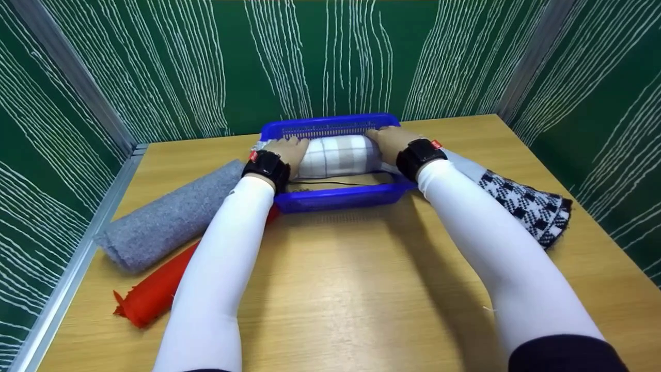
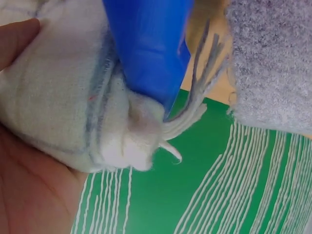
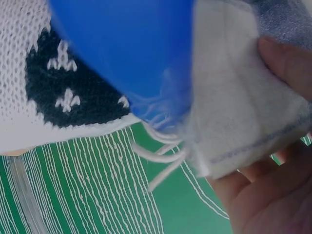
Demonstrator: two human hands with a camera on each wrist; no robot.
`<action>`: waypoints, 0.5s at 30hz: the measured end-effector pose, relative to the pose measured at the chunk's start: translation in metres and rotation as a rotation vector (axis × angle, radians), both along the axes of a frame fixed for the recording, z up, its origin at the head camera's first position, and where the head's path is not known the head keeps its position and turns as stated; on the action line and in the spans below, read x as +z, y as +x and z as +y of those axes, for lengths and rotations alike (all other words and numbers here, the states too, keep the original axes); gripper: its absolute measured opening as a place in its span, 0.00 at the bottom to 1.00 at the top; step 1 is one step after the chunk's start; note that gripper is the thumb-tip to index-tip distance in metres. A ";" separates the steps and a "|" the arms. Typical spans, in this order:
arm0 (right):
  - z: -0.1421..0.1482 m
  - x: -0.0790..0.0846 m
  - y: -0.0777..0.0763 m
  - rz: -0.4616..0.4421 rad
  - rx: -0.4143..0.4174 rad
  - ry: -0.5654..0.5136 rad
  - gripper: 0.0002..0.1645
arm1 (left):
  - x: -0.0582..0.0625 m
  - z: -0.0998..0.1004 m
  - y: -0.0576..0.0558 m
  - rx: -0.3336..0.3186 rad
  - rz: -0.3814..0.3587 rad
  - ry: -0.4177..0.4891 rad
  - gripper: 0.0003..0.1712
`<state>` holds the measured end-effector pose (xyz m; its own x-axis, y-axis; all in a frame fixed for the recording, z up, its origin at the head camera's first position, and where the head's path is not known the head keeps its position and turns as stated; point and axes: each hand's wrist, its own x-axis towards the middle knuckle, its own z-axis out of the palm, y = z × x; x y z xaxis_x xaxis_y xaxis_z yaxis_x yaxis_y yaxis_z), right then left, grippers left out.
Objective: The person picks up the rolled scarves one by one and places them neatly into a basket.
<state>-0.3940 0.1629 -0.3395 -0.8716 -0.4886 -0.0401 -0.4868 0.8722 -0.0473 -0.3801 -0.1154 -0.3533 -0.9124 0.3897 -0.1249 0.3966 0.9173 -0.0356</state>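
Observation:
A rolled plaid scarf [image 1: 338, 156], white with grey and beige bands, lies lengthwise within the blue basket [image 1: 341, 200] at the back of the table. My left hand [image 1: 290, 153] grips its left end; in the left wrist view the thumb lies on one side of the cloth [image 2: 58, 97] and the palm on the other. At the other end my right hand [image 1: 391, 141] holds the roll, thumb and fingers on opposite sides in the right wrist view. Pale fringe [image 2: 187, 114] trails past the basket's edge at the left end, and more fringe [image 3: 161, 156] shows at the right.
Left of the basket lie a grey felt-like roll [image 1: 175, 214] and a red roll [image 1: 155, 292], partly behind my left arm. A black-and-white patterned knit roll [image 1: 524, 206] lies on the right. Green walls with white lines [image 1: 335, 57] surround the wooden table [image 1: 330, 289].

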 end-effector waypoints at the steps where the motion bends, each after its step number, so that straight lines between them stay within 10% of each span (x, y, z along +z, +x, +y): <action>1: -0.001 0.001 0.001 -0.004 0.001 0.006 0.29 | 0.000 0.000 0.000 0.002 -0.003 -0.006 0.37; 15: -0.004 0.004 0.004 0.021 0.027 0.039 0.28 | 0.006 0.002 0.003 0.002 -0.029 -0.054 0.30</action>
